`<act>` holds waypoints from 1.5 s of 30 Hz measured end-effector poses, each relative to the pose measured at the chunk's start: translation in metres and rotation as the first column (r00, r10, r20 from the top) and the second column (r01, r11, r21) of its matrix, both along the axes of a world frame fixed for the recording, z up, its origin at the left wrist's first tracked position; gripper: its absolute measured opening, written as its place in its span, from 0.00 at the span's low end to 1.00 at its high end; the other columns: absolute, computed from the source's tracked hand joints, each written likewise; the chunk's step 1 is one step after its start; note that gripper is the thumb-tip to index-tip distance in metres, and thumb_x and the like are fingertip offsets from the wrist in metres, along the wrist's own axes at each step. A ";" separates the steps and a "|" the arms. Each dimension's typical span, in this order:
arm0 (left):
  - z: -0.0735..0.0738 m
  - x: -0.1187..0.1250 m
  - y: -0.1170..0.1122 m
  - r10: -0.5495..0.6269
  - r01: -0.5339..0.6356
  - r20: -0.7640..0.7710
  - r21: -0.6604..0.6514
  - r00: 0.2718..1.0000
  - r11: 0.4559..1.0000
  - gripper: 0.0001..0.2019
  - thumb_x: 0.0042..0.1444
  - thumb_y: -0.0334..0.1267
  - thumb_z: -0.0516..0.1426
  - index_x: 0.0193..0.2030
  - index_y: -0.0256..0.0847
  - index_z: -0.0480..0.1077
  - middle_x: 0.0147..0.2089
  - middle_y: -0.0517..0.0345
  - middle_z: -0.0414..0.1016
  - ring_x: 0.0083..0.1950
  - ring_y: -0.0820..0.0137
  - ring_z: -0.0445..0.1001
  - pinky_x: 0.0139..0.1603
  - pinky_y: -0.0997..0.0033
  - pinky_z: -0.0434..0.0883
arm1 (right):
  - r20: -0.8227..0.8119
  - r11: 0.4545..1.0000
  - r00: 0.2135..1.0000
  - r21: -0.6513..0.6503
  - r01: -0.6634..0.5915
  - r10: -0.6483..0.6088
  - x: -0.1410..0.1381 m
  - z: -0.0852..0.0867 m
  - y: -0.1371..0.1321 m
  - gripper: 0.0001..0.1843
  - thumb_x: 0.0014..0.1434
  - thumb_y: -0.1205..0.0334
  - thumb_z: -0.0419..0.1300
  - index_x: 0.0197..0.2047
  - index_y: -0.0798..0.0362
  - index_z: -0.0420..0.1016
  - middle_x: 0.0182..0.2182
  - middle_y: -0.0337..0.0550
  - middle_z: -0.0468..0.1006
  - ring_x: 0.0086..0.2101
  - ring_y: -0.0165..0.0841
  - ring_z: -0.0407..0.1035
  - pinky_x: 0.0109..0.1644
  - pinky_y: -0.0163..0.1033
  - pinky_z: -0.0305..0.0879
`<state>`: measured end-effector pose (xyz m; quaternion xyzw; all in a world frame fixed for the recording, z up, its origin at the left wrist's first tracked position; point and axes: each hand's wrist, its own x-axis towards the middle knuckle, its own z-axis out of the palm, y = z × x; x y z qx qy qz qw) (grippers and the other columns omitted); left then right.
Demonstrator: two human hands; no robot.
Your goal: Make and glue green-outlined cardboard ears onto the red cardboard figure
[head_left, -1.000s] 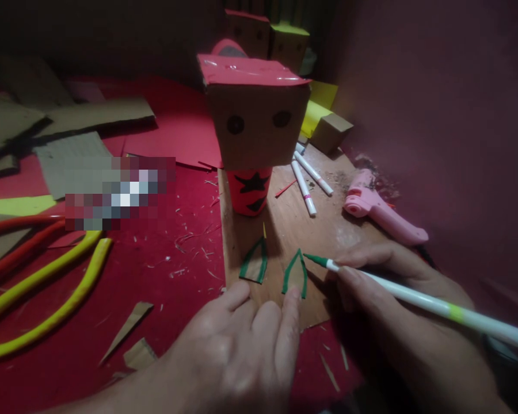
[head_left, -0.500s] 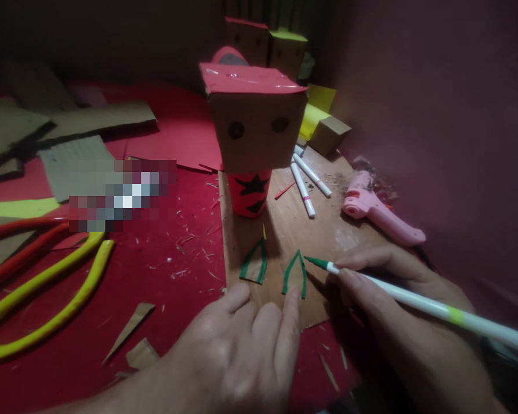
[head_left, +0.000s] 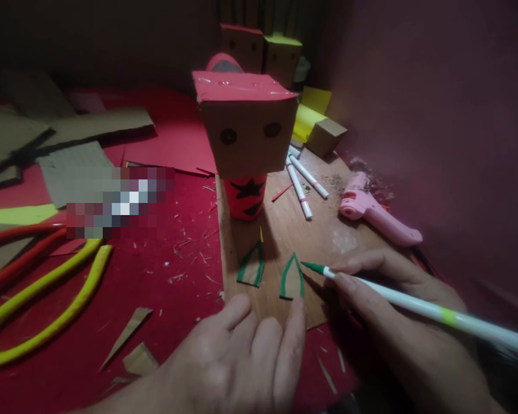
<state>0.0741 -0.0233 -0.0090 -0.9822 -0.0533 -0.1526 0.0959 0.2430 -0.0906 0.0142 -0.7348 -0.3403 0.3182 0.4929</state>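
My right hand (head_left: 406,322) pinches a white felt-tip marker (head_left: 391,294) with a green tip. The tip hovers just right of a small pointed cardboard piece (head_left: 292,282) edged in green. At that piece's lower right corner rests one outstretched fingertip of my left hand (head_left: 242,356); the other fingers are partly bent, and nothing is in them. A similar green-edged cardboard piece (head_left: 251,269) lies to the left on the wooden board (head_left: 323,241). Behind both stands a cardboard box figure (head_left: 247,138) with a pink top and dark eyes, on a red base (head_left: 245,198) bearing black shapes.
Scissors with yellow and red handles (head_left: 47,333) lie left on the red surface, their blades blurred out. White markers (head_left: 300,190) and a pink glue gun (head_left: 373,213) lie right. Cardboard scraps (head_left: 97,123) fill the back left. Two more box figures (head_left: 282,57) stand behind.
My left fingertip has slid down from the face of the right piece to its lower corner. The marker tip stays close beside the piece. The view has shifted slightly.
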 end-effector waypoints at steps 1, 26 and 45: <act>0.001 -0.001 0.000 0.008 -0.008 -0.001 0.003 1.000 1.000 0.20 0.59 0.20 0.39 0.54 0.18 0.62 0.25 0.56 0.71 0.23 0.67 0.72 0.25 0.63 0.74 | 0.043 1.000 0.999 0.002 0.002 -0.002 0.001 0.000 0.000 0.06 0.48 0.56 0.65 0.26 0.48 0.75 0.15 0.35 0.71 0.17 0.27 0.61 0.17 0.30 0.54; -0.003 0.005 0.004 0.033 -0.031 0.080 -0.025 0.996 0.999 0.21 0.58 0.20 0.38 0.49 0.19 0.67 0.21 0.55 0.69 0.21 0.67 0.72 0.22 0.65 0.72 | 0.262 0.991 0.956 -0.017 -0.132 0.132 0.006 -0.002 0.002 0.04 0.51 0.60 0.62 0.26 0.49 0.75 0.17 0.34 0.73 0.18 0.27 0.64 0.19 0.30 0.59; -0.002 0.002 0.002 0.066 -0.062 0.048 -0.079 0.997 0.995 0.21 0.58 0.21 0.39 0.53 0.18 0.64 0.23 0.55 0.68 0.22 0.66 0.71 0.25 0.62 0.73 | 0.366 0.986 0.917 -0.013 -0.167 0.160 0.010 -0.006 -0.001 0.05 0.52 0.63 0.62 0.25 0.49 0.74 0.20 0.35 0.77 0.18 0.28 0.68 0.19 0.29 0.62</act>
